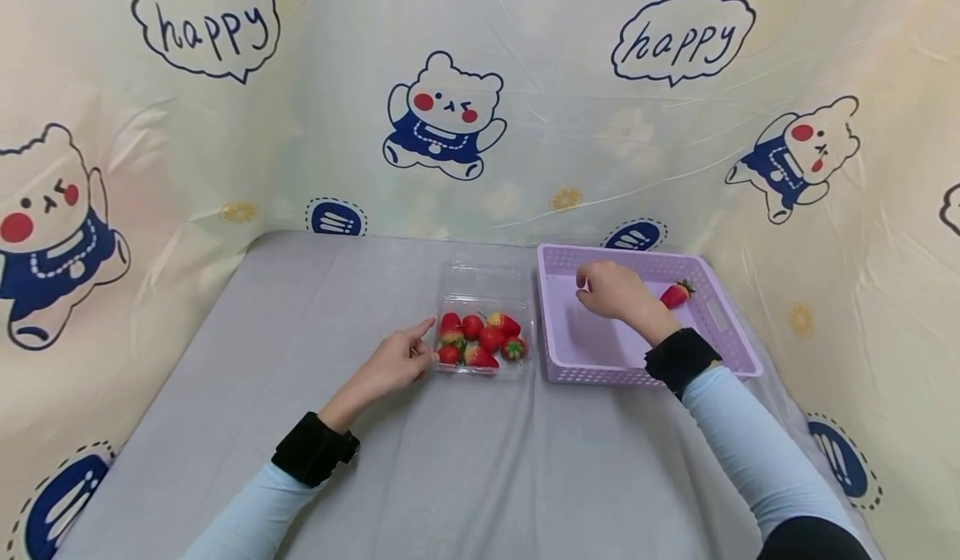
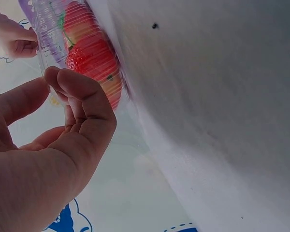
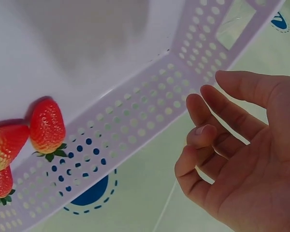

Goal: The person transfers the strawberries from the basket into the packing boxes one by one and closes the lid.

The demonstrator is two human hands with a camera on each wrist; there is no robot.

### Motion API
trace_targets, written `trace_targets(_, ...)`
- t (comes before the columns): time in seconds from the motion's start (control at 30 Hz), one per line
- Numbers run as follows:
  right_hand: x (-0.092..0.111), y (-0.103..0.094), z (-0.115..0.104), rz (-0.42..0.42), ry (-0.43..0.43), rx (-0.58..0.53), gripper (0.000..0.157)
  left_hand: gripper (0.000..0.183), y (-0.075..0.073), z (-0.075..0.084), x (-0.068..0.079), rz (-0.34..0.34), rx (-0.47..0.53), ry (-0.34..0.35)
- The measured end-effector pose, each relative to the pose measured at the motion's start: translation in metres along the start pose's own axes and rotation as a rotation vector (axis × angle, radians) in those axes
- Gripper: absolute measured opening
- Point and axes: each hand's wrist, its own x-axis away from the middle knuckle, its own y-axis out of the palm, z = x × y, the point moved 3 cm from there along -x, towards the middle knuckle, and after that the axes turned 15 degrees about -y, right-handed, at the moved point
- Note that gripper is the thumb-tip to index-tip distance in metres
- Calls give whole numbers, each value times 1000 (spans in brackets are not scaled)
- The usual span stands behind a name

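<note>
Strawberries [image 1: 491, 339] sit in the box [image 1: 483, 280] just left of the basket [image 1: 600, 374]; others lie inside it. Your left grip [image 1: 393, 364] pinches the box's rim; your right grip [image 1: 617, 292], loosely curled over the basket, holds nothing.

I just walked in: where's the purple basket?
In the head view, the purple basket sits right of centre, beside the clear strawberry box, with the right hand over it.

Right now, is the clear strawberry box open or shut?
Open: in the head view, its lid is folded back behind the strawberries, leaving them uncovered.
</note>
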Motion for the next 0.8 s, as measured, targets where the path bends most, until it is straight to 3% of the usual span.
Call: trace_targets(0.8, 6, 4, 38, -55, 77, 34, 24, 66, -1, 1, 1, 1, -2, 2)
